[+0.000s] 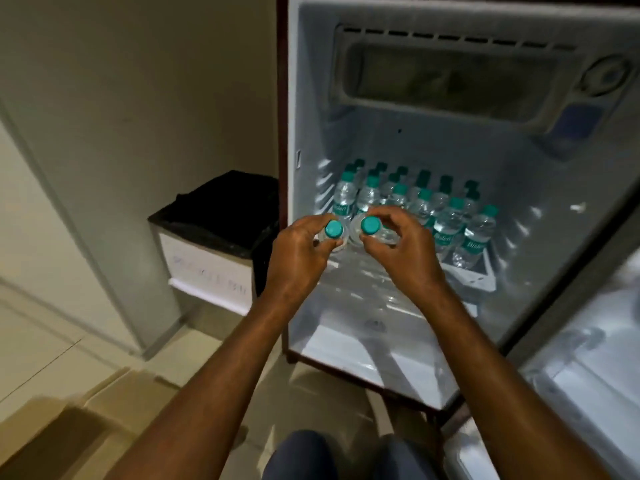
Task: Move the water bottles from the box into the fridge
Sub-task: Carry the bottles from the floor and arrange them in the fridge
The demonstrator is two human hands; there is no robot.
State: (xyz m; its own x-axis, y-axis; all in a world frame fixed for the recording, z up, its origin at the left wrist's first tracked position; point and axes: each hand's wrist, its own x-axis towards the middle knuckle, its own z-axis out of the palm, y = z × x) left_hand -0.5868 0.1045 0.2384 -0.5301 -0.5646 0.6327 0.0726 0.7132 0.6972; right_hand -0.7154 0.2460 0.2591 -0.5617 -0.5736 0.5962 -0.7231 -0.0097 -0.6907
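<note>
I held one small water bottle in each hand, just inside the open fridge (304, 98). My left hand (298, 251) was curled around the left bottle (333, 230), fingers gripping it below its teal cap. My right hand (405, 244) gripped the right bottle (370, 226) the same way, thumb and fingers closed around its shoulder. The two bottles were side by side, nearly touching, both upright with their caps facing me. Behind them, deeper on the fridge floor, stood the rows of bottles (446, 223) already inside, upright and packed close together, with green labels and teal caps. A cardboard box (45, 441) sat low at my left, its contents hidden from me. A black-lined bin (214, 237) stood beside the fridge, against the wall.
</note>
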